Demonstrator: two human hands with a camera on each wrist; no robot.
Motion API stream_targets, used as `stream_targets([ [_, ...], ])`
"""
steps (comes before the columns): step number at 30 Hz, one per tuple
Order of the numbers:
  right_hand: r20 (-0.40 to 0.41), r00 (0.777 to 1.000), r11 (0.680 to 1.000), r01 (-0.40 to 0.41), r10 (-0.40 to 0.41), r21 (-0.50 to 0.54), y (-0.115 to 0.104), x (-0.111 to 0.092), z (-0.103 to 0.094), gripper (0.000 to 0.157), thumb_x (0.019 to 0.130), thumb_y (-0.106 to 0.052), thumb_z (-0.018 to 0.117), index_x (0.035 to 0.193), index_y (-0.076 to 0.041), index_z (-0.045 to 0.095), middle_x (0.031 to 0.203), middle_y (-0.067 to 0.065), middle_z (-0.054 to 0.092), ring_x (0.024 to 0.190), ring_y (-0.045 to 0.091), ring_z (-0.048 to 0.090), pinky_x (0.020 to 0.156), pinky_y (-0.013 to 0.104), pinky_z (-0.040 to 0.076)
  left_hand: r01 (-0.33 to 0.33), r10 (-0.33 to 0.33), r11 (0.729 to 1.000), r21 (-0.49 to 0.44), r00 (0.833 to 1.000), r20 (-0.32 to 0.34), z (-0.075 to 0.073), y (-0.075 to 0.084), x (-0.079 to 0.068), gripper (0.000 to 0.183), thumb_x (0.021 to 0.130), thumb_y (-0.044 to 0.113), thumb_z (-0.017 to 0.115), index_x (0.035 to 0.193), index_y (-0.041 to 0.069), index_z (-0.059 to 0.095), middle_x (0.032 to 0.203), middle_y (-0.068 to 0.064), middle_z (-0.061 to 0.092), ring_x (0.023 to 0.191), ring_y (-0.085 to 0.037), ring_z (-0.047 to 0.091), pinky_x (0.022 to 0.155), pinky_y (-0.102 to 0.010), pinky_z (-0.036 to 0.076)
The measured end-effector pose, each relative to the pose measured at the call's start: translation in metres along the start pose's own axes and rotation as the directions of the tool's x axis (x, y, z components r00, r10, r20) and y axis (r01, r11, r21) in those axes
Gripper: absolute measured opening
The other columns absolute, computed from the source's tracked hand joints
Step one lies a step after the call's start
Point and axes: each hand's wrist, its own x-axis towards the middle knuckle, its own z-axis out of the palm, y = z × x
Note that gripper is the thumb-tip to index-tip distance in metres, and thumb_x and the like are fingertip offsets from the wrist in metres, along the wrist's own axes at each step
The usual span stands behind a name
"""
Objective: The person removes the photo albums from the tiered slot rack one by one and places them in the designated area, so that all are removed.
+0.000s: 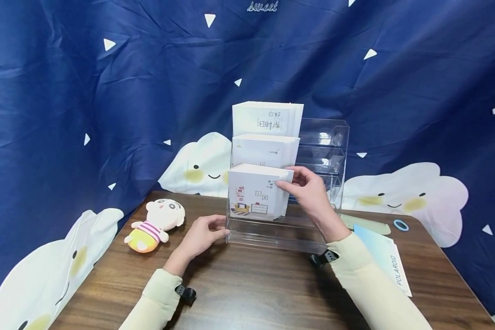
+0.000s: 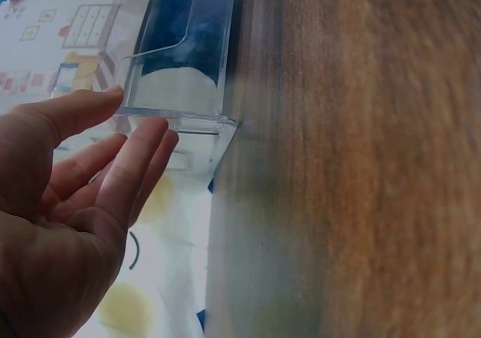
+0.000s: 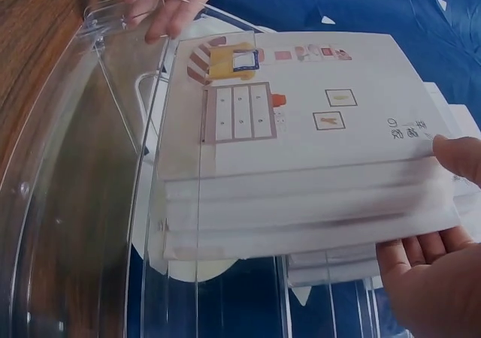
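Note:
A stack of white cards [image 1: 253, 192] printed with a little furnished room stands in a lower tier of a clear acrylic display rack [image 1: 272, 240]. My right hand [image 1: 313, 195] holds this stack at its right side, thumb on the front card and fingers behind, as the right wrist view also shows. At the rack's lower left corner, my left hand [image 1: 202, 236] touches the side with extended fingers and thumb apart. Two more card stacks, a middle one [image 1: 260, 150] and a taller back one [image 1: 264, 118], rise in the tiers behind.
On the left lies a plush doll [image 1: 156, 224] in a striped top. Right of the rack are a pale green comb [image 1: 367, 224], a blue ring [image 1: 401, 225] and a flat blue and white POLAROID packet [image 1: 385, 259]. A blue cloud-print curtain [image 1: 148, 91] hangs behind the wooden table [image 1: 251, 284].

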Motion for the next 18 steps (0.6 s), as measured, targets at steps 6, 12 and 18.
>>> stream_targets([
  [6,-0.016,1.0,1.0,-0.023,0.023,-0.01,0.003,0.003,0.007,0.047,0.094,-0.011,0.09,0.136,0.001,0.071,0.116,0.004,0.077,0.097,0.003,0.072,0.084,0.015,0.061,0.003,-0.003,1.0,-0.006,1.0,0.003,0.001,-0.001,-0.001,0.04,0.097,0.017,0.088,0.134,0.004,0.079,0.123,-0.012,0.085,0.108,-0.023,0.083,0.099,-0.042,0.068],
  [12,0.0,0.999,0.999,-0.037,0.037,-0.009,-0.001,0.004,0.009,0.047,0.094,-0.015,0.091,0.135,-0.002,0.072,0.12,0.005,0.076,0.102,0.007,0.072,0.086,0.022,0.064,0.001,-0.001,1.0,-0.007,1.0,0.005,0.001,0.0,-0.001,0.04,0.097,0.017,0.088,0.134,0.004,0.079,0.123,-0.012,0.085,0.108,-0.023,0.083,0.099,-0.043,0.068],
  [18,0.004,0.999,0.999,-0.04,0.04,-0.003,-0.005,0.006,0.013,0.045,0.094,-0.019,0.092,0.134,-0.005,0.075,0.116,0.0,0.076,0.1,0.009,0.073,0.085,0.028,0.067,0.007,-0.007,1.0,0.002,1.0,0.004,-0.001,0.001,-0.001,0.041,0.098,0.017,0.088,0.135,0.004,0.078,0.123,-0.012,0.085,0.108,-0.022,0.083,0.099,-0.041,0.067],
])
